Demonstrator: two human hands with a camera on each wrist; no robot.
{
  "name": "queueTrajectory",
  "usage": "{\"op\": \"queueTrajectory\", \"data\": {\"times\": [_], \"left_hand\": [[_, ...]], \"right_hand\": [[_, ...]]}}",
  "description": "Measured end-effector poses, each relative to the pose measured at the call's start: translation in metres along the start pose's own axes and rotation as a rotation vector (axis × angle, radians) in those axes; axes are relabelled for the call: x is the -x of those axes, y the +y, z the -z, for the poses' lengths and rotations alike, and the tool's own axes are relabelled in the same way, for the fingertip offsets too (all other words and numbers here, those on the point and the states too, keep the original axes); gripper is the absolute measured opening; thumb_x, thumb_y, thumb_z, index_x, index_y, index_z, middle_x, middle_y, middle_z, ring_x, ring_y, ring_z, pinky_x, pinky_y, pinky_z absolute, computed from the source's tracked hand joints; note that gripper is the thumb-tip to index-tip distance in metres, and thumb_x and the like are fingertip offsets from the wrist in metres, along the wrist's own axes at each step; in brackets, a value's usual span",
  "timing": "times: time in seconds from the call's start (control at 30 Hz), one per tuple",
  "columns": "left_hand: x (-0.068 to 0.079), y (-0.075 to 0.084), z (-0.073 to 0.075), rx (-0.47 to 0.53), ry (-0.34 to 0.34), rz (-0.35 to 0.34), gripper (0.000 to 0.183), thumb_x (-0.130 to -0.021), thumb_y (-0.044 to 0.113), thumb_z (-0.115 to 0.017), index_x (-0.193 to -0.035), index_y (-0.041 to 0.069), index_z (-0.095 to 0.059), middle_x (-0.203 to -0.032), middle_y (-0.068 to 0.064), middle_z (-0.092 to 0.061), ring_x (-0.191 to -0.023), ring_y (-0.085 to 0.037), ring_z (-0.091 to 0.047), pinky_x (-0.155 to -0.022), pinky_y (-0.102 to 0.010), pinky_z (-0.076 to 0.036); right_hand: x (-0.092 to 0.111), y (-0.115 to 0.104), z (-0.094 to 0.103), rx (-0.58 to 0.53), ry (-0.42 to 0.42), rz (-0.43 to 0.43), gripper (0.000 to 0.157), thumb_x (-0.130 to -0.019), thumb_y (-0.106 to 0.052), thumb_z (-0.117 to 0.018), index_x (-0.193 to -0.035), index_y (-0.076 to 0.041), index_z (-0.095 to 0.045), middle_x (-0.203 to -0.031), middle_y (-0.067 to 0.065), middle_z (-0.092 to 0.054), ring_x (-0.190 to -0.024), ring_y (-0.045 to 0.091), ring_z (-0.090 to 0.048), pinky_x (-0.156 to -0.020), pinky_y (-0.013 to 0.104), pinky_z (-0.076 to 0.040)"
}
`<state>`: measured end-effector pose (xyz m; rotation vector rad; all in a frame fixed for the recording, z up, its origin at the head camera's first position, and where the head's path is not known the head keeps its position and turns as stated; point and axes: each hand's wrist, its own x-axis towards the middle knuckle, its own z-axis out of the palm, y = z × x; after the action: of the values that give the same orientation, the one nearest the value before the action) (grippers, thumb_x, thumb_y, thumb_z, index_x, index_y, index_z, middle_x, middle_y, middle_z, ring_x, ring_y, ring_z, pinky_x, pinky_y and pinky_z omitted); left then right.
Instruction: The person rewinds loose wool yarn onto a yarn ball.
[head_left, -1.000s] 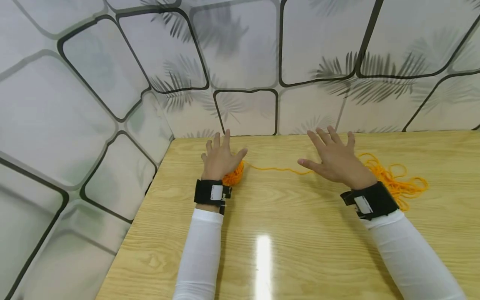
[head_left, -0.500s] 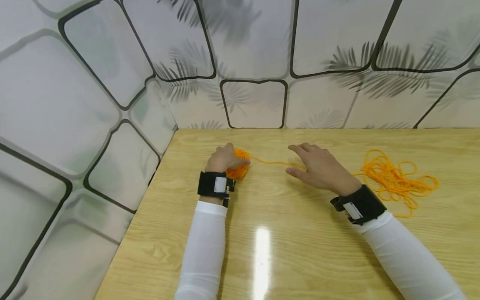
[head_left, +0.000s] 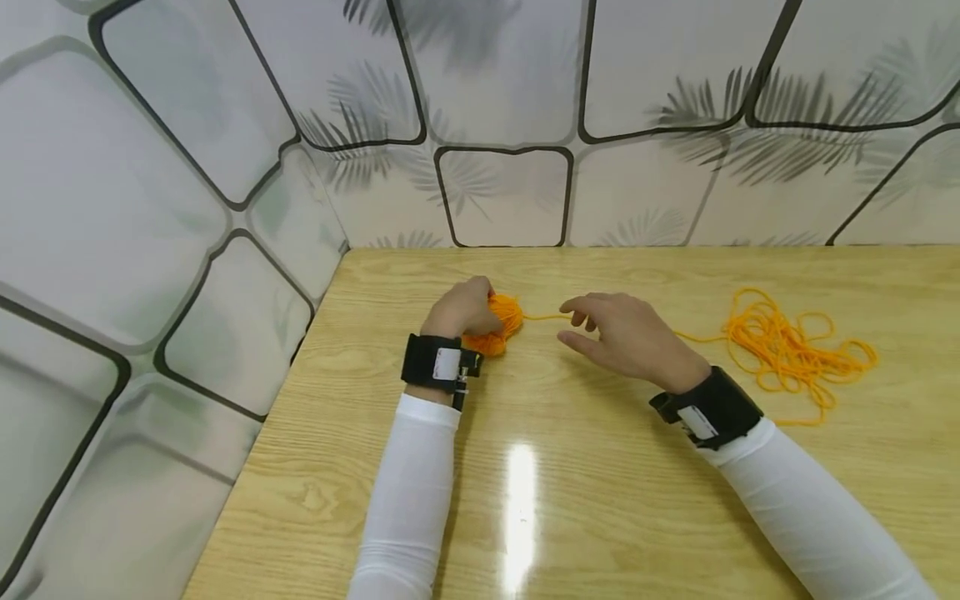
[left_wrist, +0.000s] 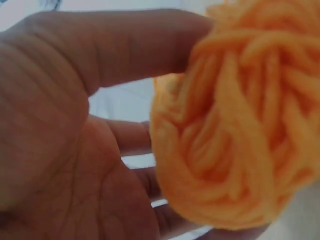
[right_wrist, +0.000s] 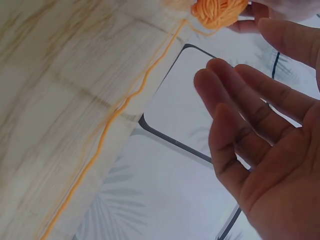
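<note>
Ball [head_left: 510,315]: orange yarn, toward the left end of the table [head_left: 600,500], just short of the wall [head_left: 502,200]; whether it rests on the wood or is lifted, I cannot tell.
Left hand [head_left: 461,310]: grips the ball, thumb laid against the near side and fingers curved behind it, as the left wrist view shows.
Right hand [head_left: 622,337]: fingers loosely bent, thumb apart from them, nothing held; it hovers between ball and pile, nearer the ball.
Strand [head_left: 543,317]: runs from the ball behind the right hand and on to the pile; in the right wrist view it lies apart from the fingers.
Pile [head_left: 783,354]: loose orange loops on the table to the right of the right hand, one end trailing toward the right sleeve [head_left: 810,500].
Step in hand: seemingly taking hold of the ball, with the strand yet to be picked up; the heap suggests that much yarn remains unwound.
Next move: probably calls for a steady left grip while the right fingers pinch the strand close to the ball, drawing gently so that the loops do not snag.
</note>
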<state>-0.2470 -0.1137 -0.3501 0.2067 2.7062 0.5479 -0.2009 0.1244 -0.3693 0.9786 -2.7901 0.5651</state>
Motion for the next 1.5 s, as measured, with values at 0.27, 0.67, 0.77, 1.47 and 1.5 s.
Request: {"op": "queueTrajectory", "data": {"times": [0.27,0.67,0.77,1.47,1.5], "left_hand": [[0.015,0.033,0.011,0.031,0.001,-0.302,0.053,-0.078,0.024,-0.070,-0.123,0.011,-0.044,-0.108,-0.004,-0.054,-0.090,-0.016,-0.054,-0.073,-0.025,-0.046],[0.043,0.065,0.016,0.094,0.251,-0.652,0.048,-0.080,0.026,-0.069,-0.120,0.011,-0.047,-0.097,-0.002,-0.049,-0.084,-0.014,-0.047,-0.070,-0.024,-0.042],[0.046,0.068,0.017,0.123,0.295,-0.667,0.059,-0.078,0.032,-0.071,-0.127,0.013,-0.044,-0.102,-0.002,-0.047,-0.093,-0.014,-0.046,-0.074,-0.024,-0.041],[0.045,0.075,0.016,0.620,0.065,-0.897,0.043,-0.084,0.022,-0.067,-0.122,0.007,-0.056,-0.111,0.000,-0.061,-0.098,-0.012,-0.059,-0.078,-0.033,-0.049],[0.048,0.076,0.018,0.639,0.052,-0.906,0.042,-0.084,0.019,-0.066,-0.122,0.006,-0.056,-0.111,-0.002,-0.062,-0.097,-0.014,-0.060,-0.076,-0.034,-0.050]], "right_hand": [[-0.002,-0.003,0.010,-0.171,0.137,-0.013,0.062,-0.083,-0.051,-0.061,-0.131,-0.013,-0.048,-0.126,0.006,-0.053,-0.113,0.027,-0.048,-0.089,0.043,-0.041],[0.000,0.001,0.035,-0.665,0.127,-0.120,0.040,-0.084,-0.036,-0.064,-0.118,-0.015,-0.059,-0.105,0.000,-0.063,-0.090,0.014,-0.061,-0.076,0.032,-0.049],[0.003,0.001,0.043,-0.715,0.167,-0.132,0.038,-0.084,-0.032,-0.066,-0.116,-0.012,-0.060,-0.102,0.003,-0.063,-0.086,0.016,-0.062,-0.073,0.032,-0.050],[0.020,-0.019,0.087,-0.464,0.365,0.066,0.035,-0.080,-0.011,-0.070,-0.113,-0.008,-0.060,-0.103,-0.002,-0.061,-0.088,0.008,-0.056,-0.078,0.028,-0.046],[0.020,-0.018,0.087,-0.487,0.358,0.067,0.036,-0.080,-0.011,-0.069,-0.115,-0.008,-0.060,-0.104,-0.002,-0.061,-0.088,0.009,-0.057,-0.078,0.028,-0.046]]}}
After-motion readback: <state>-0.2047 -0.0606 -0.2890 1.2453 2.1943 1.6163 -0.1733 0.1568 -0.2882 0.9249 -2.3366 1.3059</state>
